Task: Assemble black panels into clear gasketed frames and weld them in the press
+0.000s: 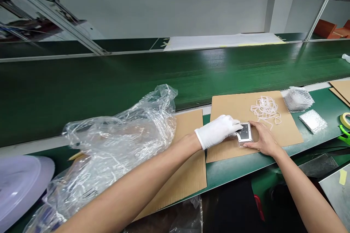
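My left hand (218, 130), in a white glove, rests with its fingers curled on the left side of a small flat device (244, 133) with a white frame and a dark grey face. My bare right hand (264, 138) grips the device's right and front edges. The device lies on a brown cardboard sheet (235, 107) on the green bench. A loose pile of thin pale rubber bands (265, 111) sits on the same sheet, just behind my right hand.
A big crumpled clear plastic bag (115, 142) lies at the left over another cardboard sheet (188, 178). Stacks of small bubble-wrap bags (298, 99) (313, 121) and a tape roll (346, 119) sit at the right. The green conveyor belt (136, 76) runs behind.
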`<state>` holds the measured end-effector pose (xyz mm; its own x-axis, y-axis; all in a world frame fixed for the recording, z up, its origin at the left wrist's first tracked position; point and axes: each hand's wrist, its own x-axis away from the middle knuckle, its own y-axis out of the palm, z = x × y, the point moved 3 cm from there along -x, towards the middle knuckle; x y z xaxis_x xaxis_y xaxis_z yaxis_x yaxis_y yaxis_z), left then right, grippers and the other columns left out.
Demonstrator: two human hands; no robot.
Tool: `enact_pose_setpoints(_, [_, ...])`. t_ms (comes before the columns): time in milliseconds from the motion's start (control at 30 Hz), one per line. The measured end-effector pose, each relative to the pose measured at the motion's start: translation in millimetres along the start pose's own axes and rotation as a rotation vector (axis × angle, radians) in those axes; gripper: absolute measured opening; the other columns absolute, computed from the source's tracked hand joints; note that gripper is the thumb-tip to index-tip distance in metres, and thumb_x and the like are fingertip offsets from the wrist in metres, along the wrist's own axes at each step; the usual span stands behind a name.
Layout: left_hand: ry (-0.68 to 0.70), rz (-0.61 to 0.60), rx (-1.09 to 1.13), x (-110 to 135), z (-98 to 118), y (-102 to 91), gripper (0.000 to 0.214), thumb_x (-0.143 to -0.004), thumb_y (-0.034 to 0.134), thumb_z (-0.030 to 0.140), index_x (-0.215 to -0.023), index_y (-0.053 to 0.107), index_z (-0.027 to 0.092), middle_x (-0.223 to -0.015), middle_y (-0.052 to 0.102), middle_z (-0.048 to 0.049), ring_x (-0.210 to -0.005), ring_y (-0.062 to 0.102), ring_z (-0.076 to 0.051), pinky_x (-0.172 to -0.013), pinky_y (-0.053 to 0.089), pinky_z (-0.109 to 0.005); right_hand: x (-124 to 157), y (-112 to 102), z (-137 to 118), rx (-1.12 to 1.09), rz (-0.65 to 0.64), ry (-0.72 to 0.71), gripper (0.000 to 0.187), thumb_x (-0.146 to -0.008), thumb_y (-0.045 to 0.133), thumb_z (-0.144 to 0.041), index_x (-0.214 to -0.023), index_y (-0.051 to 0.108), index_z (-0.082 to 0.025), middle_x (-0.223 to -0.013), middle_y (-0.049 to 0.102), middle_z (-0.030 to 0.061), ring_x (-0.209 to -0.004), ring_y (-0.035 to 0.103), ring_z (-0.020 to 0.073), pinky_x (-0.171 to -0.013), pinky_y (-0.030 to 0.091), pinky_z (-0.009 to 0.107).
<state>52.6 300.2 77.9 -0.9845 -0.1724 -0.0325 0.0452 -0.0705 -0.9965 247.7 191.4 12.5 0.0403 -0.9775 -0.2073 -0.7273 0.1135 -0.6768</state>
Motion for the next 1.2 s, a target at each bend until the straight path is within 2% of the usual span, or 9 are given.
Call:
enact_pose_setpoints(200, [-0.009, 0.009, 0.006, -2, 3, -0.7, 0.016, -0.105, 0.060, 0.021, -0.115, 0.073, 0.019, -0.097, 0.073, -0.0090, -0.081, 0.068, -0.025, -0.076, 0.048, -0.036, 0, 1, 1, -0.009, -0.004, 0.010, 0.094, -0.076, 0.097, -0.047, -0.154, 0.049, -0.028, -0.146, 0.065, 0.0135, -0.135, 0.062, 0.0362, -0.113, 0.050, 0.056])
enact_pose_setpoints(467, [-0.001, -0.008, -0.029, 1, 5, 1.6, 0.012, -0.104, 0.064, 0.023, -0.112, 0.072, 0.019, -0.100, 0.074, -0.0090, -0.083, 0.068, -0.025, -0.074, 0.045, -0.036, 2, -1, 1, -0.012, -0.029, -0.007, 0.096, -0.074, 0.098, -0.047, -0.156, 0.050, -0.029, -0.149, 0.064, 0.0141, -0.138, 0.061, 0.0371, -0.115, 0.048, 0.057])
enact_pose_setpoints(833, [-0.051, 0.006, -0.040, 19, 46, 6.7, 0.018, -0.109, 0.058, 0.032, -0.107, 0.068, 0.017, -0.102, 0.072, -0.0091, -0.079, 0.067, -0.023, -0.072, 0.044, -0.036, 27, -10, -10, 0.010, -0.128, -0.032, 0.097, -0.073, 0.099, -0.049, -0.155, 0.051, -0.029, -0.148, 0.065, 0.0139, -0.136, 0.062, 0.0366, -0.115, 0.047, 0.056])
enact_pose_setpoints(1100, [-0.095, -0.057, -0.037, 25, 60, 1.1, 0.013, -0.107, 0.062, 0.029, -0.105, 0.069, 0.018, -0.100, 0.073, -0.0073, -0.077, 0.065, -0.023, -0.069, 0.040, -0.035, 33, -12, -12, 0.002, -0.171, -0.057, 0.098, -0.069, 0.101, -0.050, -0.151, 0.054, -0.026, -0.148, 0.066, 0.0146, -0.137, 0.061, 0.0368, -0.116, 0.045, 0.056])
enact_pose_setpoints(1200, [-0.118, -0.062, -0.040, 26, 63, 0.9, 0.017, -0.107, 0.062, 0.033, -0.107, 0.069, 0.018, -0.101, 0.073, -0.0079, -0.078, 0.066, -0.023, -0.070, 0.040, -0.036, 32, -11, -11, 0.007, -0.173, -0.068, 0.099, -0.067, 0.101, -0.051, -0.150, 0.054, -0.025, -0.147, 0.066, 0.0140, -0.136, 0.062, 0.0361, -0.116, 0.045, 0.055])
